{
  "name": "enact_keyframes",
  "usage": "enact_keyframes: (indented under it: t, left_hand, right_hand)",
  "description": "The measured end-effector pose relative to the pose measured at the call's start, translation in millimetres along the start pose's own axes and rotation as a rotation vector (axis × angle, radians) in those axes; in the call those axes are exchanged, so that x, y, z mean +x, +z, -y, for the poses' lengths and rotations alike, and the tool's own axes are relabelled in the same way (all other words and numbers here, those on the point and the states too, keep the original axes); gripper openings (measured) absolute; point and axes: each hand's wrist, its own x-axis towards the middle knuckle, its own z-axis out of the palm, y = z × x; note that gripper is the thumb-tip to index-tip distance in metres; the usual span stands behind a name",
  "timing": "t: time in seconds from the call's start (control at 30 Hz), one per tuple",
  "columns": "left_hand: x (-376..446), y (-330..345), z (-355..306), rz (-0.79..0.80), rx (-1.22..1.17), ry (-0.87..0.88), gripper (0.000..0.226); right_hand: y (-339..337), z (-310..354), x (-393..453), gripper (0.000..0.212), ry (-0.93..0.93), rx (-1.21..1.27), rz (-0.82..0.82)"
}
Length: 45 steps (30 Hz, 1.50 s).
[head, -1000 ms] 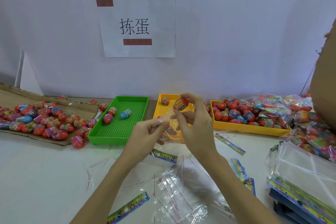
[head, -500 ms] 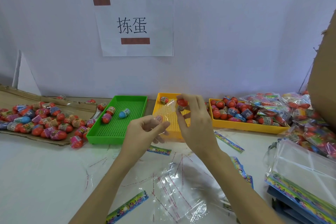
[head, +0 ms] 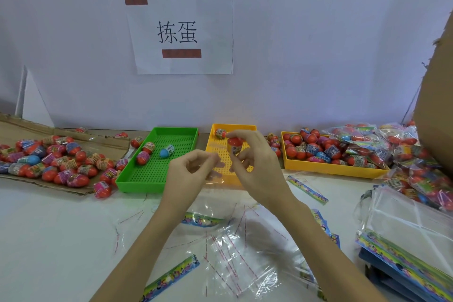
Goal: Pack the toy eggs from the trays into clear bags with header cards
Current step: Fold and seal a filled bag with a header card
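Green tray [head: 137, 180] holds three eggs; right hand [head: 257, 167] pinches red egg [head: 235, 142], left hand [head: 188, 174] pinches clear bag [head: 215, 152].

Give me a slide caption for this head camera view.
Right hand lowers a red toy egg into a clear bag held by the left hand.

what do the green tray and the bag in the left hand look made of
Green tray: looks like moulded plastic, evenly coloured, slightly glossy, with a grid of small holes in its floor. Bag: thin clear film, probably plastic; the yellow tray shows through it, and it crinkles and glints.
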Motion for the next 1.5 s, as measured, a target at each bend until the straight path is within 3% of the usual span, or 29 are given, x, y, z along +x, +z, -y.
enact_keyframes:
  t: [0.17,0.3,0.77,1.07,1.27,1.5]
  left_hand:
    - [1,0,-5,-0.014,-0.114,-0.094,0.027]
    - [1,-1,-7,-0.005,-0.130,-0.101,0.027]
    - [-4,5,-10,0.172,-0.275,-0.139,0.033]
    - [-3,7,-8,0.072,-0.265,-0.157,0.031]
    - [-4,6,-7,0.103,-0.259,-0.134,0.033]
    - [-5,8,-9,0.166,-0.217,-0.138,0.038]
  right_hand:
    - [4,2,-2,0.039,0.061,0.040,0.041]
    - [5,2,-3,0.030,0.093,0.088,0.046]
    - [4,1,-2,0.018,0.276,0.102,-0.148]
    - [-4,3,1,0.021,0.164,-0.108,0.110]
    - [-3,3,0,0.008,0.165,-0.071,0.119]
    - [-1,4,1,0.015,0.186,-0.114,0.169]
